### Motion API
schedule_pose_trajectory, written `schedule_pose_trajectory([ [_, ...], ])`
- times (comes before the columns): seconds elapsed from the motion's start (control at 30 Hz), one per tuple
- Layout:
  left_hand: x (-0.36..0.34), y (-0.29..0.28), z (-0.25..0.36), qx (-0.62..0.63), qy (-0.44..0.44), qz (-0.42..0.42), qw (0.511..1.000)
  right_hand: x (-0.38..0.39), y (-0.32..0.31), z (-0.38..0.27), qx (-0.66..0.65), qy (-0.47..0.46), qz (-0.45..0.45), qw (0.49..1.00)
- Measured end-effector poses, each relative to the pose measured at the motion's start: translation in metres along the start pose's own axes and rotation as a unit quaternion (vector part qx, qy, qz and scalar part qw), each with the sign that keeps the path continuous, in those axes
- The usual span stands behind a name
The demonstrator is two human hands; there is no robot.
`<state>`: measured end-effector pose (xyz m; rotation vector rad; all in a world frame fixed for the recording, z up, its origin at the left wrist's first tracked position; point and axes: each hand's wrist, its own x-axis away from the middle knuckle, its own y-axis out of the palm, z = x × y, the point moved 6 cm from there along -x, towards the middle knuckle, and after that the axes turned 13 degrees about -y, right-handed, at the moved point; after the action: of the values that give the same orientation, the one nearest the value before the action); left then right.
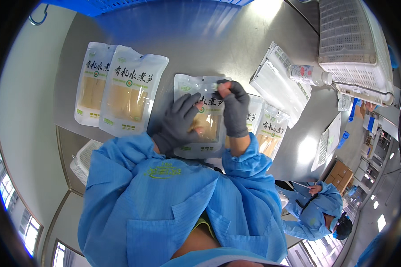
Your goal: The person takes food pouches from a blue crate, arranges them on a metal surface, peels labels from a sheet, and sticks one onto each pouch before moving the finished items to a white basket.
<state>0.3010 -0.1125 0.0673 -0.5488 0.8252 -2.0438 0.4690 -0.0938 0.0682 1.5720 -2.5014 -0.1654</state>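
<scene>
A white stand-up pouch [211, 141] with a clear window and pale yellow contents lies flat on the steel table in front of me. My left hand [177, 121], in a grey glove with bare fingertips, is over the pouch's left side, fingers spread and slightly bent. Above the pouch's upper right, my right hand [235, 109], gloved the same way, has thumb and finger pinched together. A tiny pale thing may be in that pinch; it is too small to make out. Two matching pouches [131, 95] overlap on the left. More pouches [272, 129] lie beside my right forearm.
Right of the pouches are a stack of white sheets [280, 82], a clear bottle [305, 74] on its side and a white plastic crate [361, 51]. A blue crate [116, 5] borders the far edge. Another person in blue [318, 209] is at lower right.
</scene>
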Motion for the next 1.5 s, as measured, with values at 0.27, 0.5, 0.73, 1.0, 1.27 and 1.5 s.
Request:
schedule_pose_trajectory([
  [0.27, -0.058, -0.032, -0.055, -0.155, 0.169, -0.139, 0.963, -0.005, 0.027, 0.026, 0.047, 0.087, -0.005, 0.995],
  [0.5, -0.061, -0.022, -0.067, -0.212, 0.189, -0.192, 0.939, -0.01, 0.03, 0.025, 0.414, -0.045, -0.087, 0.905],
  [0.73, -0.059, -0.024, -0.067, -0.158, 0.181, -0.184, 0.953, -0.013, 0.036, 0.021, 0.484, -0.079, -0.106, 0.865],
  [1.0, -0.059, -0.032, -0.06, -0.168, 0.186, -0.173, 0.953, -0.011, 0.041, 0.023, 0.501, -0.117, -0.107, 0.851],
  [1.27, -0.061, -0.036, -0.055, -0.123, 0.203, -0.09, 0.967, -0.015, 0.032, 0.019, 0.503, -0.144, -0.124, 0.843],
  [1.5, -0.064, -0.037, -0.05, -0.104, 0.207, -0.086, 0.969, -0.02, 0.029, 0.013, 0.518, -0.081, -0.121, 0.843],
])
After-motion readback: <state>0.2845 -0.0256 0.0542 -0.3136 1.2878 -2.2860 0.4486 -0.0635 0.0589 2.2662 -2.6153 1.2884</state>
